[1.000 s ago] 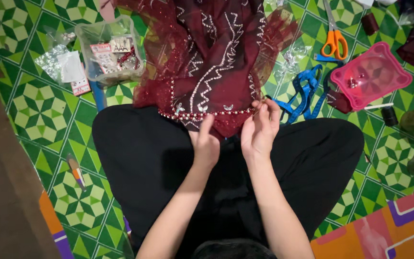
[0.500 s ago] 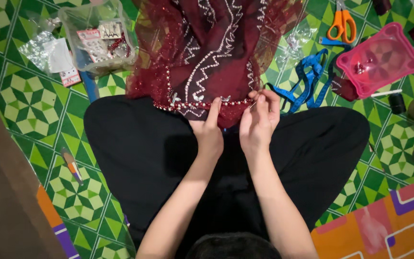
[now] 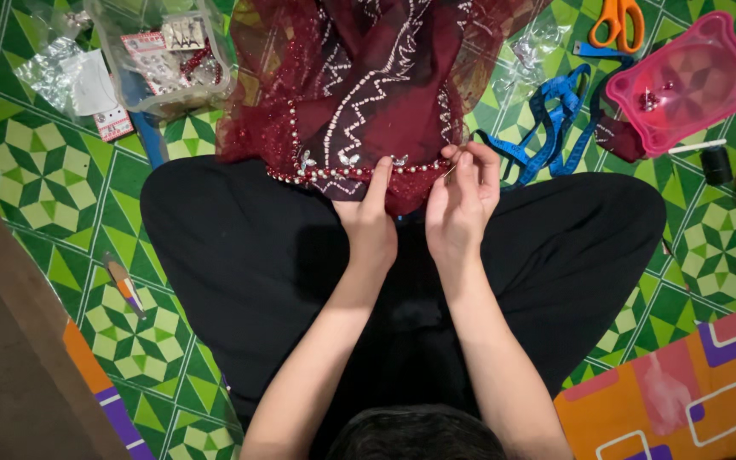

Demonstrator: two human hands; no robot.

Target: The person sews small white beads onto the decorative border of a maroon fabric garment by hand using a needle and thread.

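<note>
**Head view: both hands working the beaded hem of a maroon cloth**

Maroon cloth [image 3: 368, 85] is lying over the person's crossed legs, spreading onto the green patterned floor [image 3: 44, 170]. Left hand [image 3: 370, 226] is pressing the beaded edge [image 3: 342, 173] flat, forefinger stretched along it. Right hand [image 3: 462, 204] is pinching a thin needle [image 3: 451, 169] at the hem's right end, fingers closed around it. Blue strap [image 3: 547, 128] and pink tray [image 3: 683, 81] are sitting to the right; clear plastic box [image 3: 163, 60] upper left.
</note>
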